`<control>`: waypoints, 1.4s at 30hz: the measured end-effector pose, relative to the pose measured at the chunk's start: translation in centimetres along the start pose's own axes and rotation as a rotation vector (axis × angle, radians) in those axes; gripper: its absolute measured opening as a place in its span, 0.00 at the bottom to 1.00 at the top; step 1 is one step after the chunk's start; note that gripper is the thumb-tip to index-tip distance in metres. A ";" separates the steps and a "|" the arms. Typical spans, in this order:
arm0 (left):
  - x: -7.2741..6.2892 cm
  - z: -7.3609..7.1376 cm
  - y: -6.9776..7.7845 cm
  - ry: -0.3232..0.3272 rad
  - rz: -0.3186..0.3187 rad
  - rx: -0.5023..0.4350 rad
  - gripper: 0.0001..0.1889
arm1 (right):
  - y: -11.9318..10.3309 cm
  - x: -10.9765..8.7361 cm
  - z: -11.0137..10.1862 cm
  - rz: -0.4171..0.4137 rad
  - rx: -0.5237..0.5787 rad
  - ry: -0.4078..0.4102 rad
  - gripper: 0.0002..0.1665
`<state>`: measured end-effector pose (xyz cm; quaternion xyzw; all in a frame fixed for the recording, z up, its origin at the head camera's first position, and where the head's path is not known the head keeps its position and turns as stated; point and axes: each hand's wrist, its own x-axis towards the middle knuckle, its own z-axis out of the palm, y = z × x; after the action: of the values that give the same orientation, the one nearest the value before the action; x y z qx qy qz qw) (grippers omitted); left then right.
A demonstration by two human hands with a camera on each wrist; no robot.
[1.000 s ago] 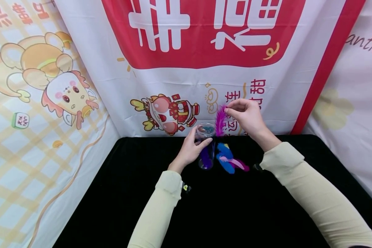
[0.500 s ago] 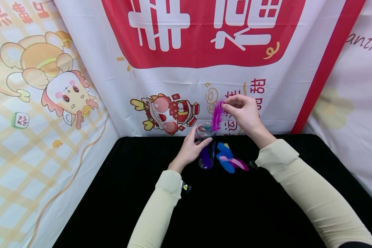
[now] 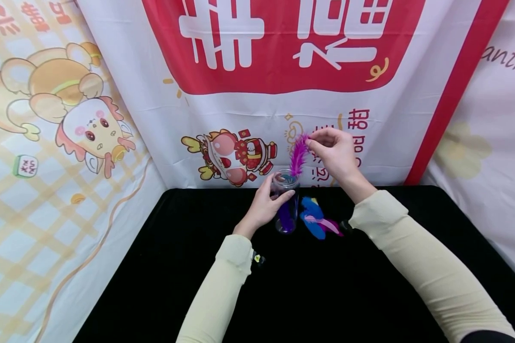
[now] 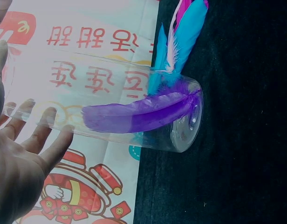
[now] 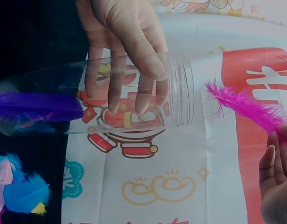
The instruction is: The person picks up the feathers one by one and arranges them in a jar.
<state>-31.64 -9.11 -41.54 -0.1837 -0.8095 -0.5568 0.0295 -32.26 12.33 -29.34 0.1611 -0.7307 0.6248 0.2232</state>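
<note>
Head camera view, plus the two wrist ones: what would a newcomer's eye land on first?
Probably the bright magenta feather, pinched in the right hand, its lower tip above the open mouth of the clear jar. Next, the purple feather inside that jar, which the left hand grips. Then the blue feathers on the black tabletop, to the jar's right in the head view.

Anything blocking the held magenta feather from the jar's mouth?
Nothing visible: only a gap separates the magenta feather in the right hand from the open jar. The left hand holds its side, leaving the mouth uncovered.
</note>
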 end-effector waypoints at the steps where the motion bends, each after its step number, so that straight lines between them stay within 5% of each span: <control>1: 0.0 0.0 0.0 -0.002 0.000 0.000 0.41 | 0.0 0.0 0.0 0.003 0.006 0.003 0.10; 27: -0.1 0.0 -0.1 -0.002 -0.001 -0.006 0.44 | 1.2 -1.4 -0.3 -0.021 -0.054 -0.039 0.11; 39: 0.0 0.0 -0.3 -0.008 0.002 -0.025 0.43 | -1.9 -3.2 -0.5 -0.028 -0.087 -0.108 0.08; 42: -0.1 0.0 -0.3 -0.008 -0.004 -0.028 0.42 | -0.5 -3.0 -0.5 -0.042 -0.092 -0.119 0.07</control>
<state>-31.64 -9.20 -41.80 -0.1846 -0.8020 -0.5676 0.0228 -29.39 12.65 -30.48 0.2029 -0.7672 0.5748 0.1996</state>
